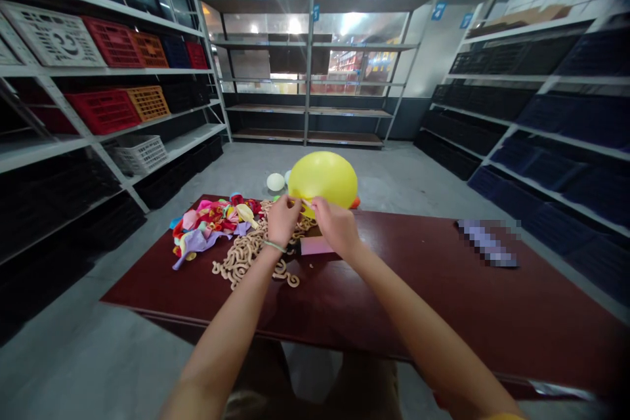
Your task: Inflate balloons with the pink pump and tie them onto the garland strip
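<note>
A yellow inflated balloon (323, 177) is above the far edge of the dark red table (394, 275), its neck toward me. My left hand (284, 220) pinches at the neck from the left, its fingers closed. My right hand (337, 223) closes on the neck from the right, fingertips close to the left ones. The exact grip on the neck is too small to make out. Below the hands lies a pink object (316, 245) with a dark end, partly hidden. Beige curled pieces (241, 259) are heaped by my left wrist. Left of them is a pile of uninflated balloons (207, 223) in many colours.
Pale round balloons (275, 182) rest beyond the table's far edge. A blurred purple item (487, 243) lies at the table's right. Shelves with crates (105, 111) line the left side, dark bins (546, 164) the right. A metal rack (309, 79) stands at the back.
</note>
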### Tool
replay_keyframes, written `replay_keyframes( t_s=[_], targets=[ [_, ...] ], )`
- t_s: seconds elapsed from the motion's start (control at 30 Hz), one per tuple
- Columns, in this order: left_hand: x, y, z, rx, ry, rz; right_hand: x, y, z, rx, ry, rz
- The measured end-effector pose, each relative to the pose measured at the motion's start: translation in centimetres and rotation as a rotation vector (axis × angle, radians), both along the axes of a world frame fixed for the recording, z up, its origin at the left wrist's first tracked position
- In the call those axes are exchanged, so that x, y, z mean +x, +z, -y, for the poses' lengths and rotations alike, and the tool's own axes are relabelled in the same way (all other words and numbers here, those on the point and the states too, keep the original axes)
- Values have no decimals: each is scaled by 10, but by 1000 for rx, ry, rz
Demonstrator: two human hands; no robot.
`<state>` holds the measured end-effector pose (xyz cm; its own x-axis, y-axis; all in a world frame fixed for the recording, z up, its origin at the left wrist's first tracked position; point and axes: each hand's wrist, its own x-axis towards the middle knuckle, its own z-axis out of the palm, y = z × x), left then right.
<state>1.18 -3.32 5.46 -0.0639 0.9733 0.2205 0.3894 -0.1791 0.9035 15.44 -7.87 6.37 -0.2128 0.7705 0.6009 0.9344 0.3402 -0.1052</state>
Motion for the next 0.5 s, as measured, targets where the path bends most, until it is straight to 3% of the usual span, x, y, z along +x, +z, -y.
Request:
replay_keyframes(
  t_s=[0.17, 0.37, 0.5],
  targets=[
    [2, 4, -4, 10, -20, 33, 7, 31, -23, 50, 210, 64],
    [1, 5, -10, 42, -49, 329, 16, 43, -34, -17, 236, -244],
    [0, 14, -8, 65, -155, 440, 24, 49, -37, -78, 245, -373]
  ],
)
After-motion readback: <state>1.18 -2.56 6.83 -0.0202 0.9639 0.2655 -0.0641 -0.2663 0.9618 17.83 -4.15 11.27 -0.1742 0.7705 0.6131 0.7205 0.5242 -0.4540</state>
